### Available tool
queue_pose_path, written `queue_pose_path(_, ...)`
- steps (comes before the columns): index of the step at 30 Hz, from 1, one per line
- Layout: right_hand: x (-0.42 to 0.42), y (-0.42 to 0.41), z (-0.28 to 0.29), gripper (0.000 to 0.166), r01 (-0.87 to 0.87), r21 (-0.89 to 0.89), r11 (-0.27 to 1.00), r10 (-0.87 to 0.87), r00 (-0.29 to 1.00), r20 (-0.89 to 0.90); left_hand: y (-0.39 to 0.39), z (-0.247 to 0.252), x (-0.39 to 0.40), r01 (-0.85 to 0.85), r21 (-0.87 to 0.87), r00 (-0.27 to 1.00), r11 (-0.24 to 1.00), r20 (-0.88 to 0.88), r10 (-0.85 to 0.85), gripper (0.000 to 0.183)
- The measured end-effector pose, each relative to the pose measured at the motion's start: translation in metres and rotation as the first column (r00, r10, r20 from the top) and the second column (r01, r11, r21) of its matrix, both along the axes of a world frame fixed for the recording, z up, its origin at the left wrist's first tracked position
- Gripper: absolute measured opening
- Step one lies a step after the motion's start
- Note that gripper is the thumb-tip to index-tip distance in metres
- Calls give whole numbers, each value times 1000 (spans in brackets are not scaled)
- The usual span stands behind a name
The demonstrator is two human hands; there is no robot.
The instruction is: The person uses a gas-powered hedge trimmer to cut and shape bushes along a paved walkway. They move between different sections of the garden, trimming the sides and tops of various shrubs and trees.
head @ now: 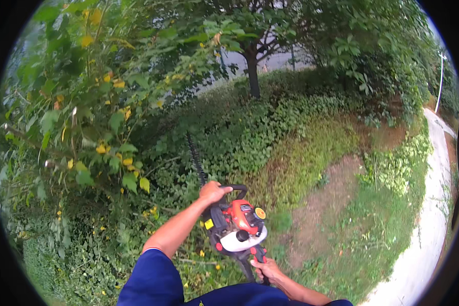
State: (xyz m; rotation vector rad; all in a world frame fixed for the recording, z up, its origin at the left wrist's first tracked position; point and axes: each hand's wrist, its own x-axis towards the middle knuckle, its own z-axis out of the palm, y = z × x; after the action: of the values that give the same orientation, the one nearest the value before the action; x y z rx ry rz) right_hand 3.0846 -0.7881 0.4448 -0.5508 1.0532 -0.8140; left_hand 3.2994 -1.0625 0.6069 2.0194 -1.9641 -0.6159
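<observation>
A petrol hedge trimmer (241,218) with a red engine cover and a white fuel tank is held in front of me, low in the view. Its toothed blade (195,157) points away and slightly left, over dark leafy growth. My left hand (212,192) is closed around the black front loop handle (240,187). My right hand (267,269) grips the rear handle (258,253), which has red controls. Whether a finger presses the trigger is hidden. The blade tip is close to the green ground cover (229,149).
Leafy branches with yellowing leaves (111,149) crowd the left, some with cut ends. A tree trunk (253,74) stands ahead, with a fence behind it. Dry soil (325,210) and grass lie to the right, bordered by a pale path (424,225). A white pole (440,84) rises far right.
</observation>
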Motion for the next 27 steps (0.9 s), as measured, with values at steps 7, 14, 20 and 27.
queue_pose_path(7,35,-158,171,26,-240,-142,960,266,943,200,-136,193,53,-1,-256,954,967,289,78,72)
queue_pose_path(14,48,-228,294,22,-412,-470,780,571,777,266,-125,394,104,-70,-499,797,864,492,349,82)
queue_pose_path(20,57,-210,278,20,-503,-516,693,666,721,192,-67,375,136,-106,-559,795,822,449,407,82)
queue_pose_path(27,50,-192,185,14,-473,-392,789,589,763,266,-62,293,87,-162,-408,787,899,495,367,80)
